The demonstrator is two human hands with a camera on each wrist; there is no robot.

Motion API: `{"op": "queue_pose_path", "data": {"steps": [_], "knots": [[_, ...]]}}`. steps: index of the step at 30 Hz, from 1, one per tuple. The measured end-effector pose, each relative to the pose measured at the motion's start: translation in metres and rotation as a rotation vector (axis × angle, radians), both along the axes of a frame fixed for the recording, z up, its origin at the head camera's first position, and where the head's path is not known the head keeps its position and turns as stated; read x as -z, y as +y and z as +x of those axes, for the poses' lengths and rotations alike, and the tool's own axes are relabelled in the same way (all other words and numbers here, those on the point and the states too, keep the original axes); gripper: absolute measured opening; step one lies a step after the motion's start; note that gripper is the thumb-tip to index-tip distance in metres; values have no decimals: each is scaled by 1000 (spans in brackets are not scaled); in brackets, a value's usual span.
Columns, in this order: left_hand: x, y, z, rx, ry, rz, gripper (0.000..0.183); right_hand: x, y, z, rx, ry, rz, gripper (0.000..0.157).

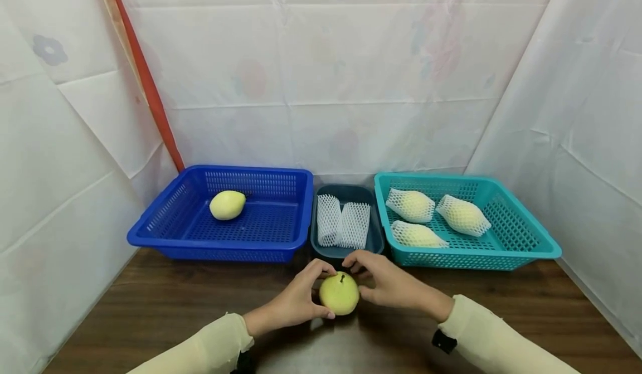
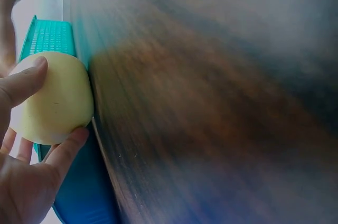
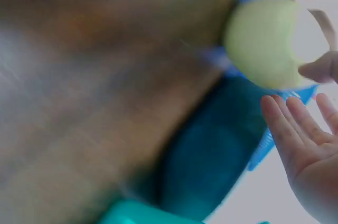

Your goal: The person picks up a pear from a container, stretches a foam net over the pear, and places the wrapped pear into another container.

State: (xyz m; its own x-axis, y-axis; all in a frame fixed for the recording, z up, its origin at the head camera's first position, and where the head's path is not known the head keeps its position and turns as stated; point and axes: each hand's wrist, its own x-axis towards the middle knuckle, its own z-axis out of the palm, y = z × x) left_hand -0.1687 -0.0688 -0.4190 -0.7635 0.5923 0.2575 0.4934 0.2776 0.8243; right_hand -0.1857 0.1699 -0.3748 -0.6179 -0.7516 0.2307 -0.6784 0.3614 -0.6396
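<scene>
A yellow-green pear (image 1: 339, 294) with a dark stem stands upright near the front of the table. My left hand (image 1: 300, 297) grips it from the left, thumb low on its near side and fingers curled around the far side. In the left wrist view, thumb and fingers press on the pale pear (image 2: 58, 100). My right hand (image 1: 388, 281) is on the other side, its thumb tip right at the pear's edge. Its fingers are spread in the right wrist view, just below the pear (image 3: 261, 42).
Behind the hands, a small dark basket (image 1: 379, 244) holds white foam net sleeves (image 1: 355, 225). On the left, a blue basket (image 1: 220, 244) contains one bare pear (image 1: 228, 204). The teal basket (image 1: 526, 246) on the right has three net-wrapped pears (image 1: 463, 216). White cloth (image 1: 321, 73) hangs behind.
</scene>
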Motion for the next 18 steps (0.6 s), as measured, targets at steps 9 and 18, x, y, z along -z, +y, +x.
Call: {"op": "queue_pose_path", "data": {"steps": [9,18], "knots": [[-2,0,1,-9,5,1,66,-49,-15,-36,51,221,7,26],[-2,0,2,11,-4,0,65,-55,-41,-77,145,315,194,26]]}}
